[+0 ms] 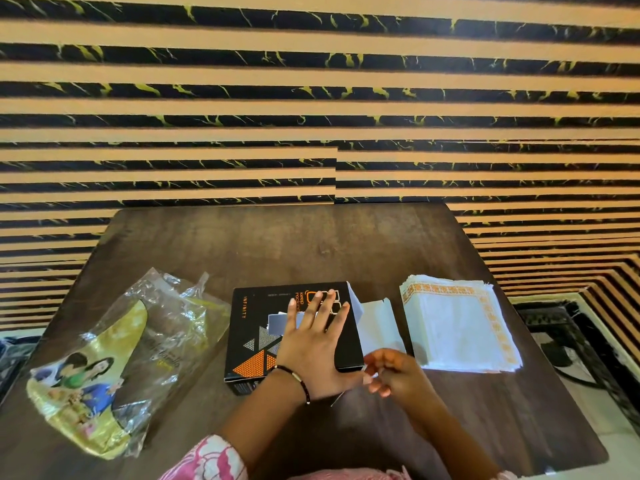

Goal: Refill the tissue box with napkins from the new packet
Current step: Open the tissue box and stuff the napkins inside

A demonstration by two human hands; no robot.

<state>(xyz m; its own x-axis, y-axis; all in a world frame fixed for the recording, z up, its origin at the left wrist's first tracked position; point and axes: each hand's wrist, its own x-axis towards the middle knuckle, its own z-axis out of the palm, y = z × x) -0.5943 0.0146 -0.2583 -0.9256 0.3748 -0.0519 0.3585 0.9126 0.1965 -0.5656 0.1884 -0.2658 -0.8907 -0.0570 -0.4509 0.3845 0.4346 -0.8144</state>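
A black tissue box with orange and grey triangles lies flat in the middle of the dark wooden table. My left hand presses flat on its top with fingers spread. The box's white side flap stands open on the right. My right hand hovers at the box's near right corner, fingers curled and blurred; whether it pinches anything I cannot tell. A stack of white napkins with an orange patterned border rests to the right of the box. The emptied clear and yellow plastic packet lies crumpled on the left.
A wall with black and tan stripes rises behind the table. The table's right edge drops to a tiled floor with a dark patterned mat. A pink flowered sleeve shows at the bottom.
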